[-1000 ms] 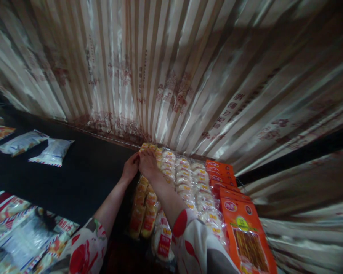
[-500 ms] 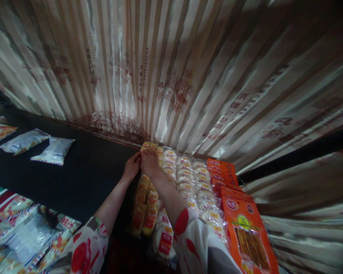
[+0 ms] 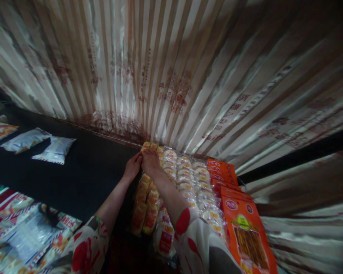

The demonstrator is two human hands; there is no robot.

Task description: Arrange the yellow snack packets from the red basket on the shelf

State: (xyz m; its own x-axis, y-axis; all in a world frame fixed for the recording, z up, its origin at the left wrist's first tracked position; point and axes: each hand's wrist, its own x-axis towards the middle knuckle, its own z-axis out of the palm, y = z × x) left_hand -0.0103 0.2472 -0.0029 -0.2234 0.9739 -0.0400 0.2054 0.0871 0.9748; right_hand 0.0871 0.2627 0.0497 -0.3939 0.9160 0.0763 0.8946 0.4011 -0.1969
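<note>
"What should I mind nearest me?"

"The right sleeve (image 3: 193, 241). It overlaps the white packs (image 3: 185, 186) in this view, so I'd keep that arm raised; a dragging cuff could pull the wrappers askew."

"And farther up, at the hands?"

"I'd use both as a pair: light fingers, nudging from the side rather than pressing down. The yellow packs (image 3: 142, 196) look soft, and their film is probably slippery. Squaring each against its neighbour should hold the line."

"Where do they lie from the grip?"

"In a double row, from below the hands, partly behind the right forearm, to just past the fingers. The right hand (image 3: 151, 163) is over the row's far part; the left hand (image 3: 133, 166) is at its left edge, by the bare black table (image 3: 97, 171). The two hands are close together, perhaps touching."

"Has either got hold of a pack?"

"I can't tell. Both hands' fingers bend inward, but the tips are hidden, so neither the gap nor a hold shows."

"Anything beyond?"

"The curtain (image 3: 131, 76), right behind the row's end. I'd avoid bunching packs into it."
</note>
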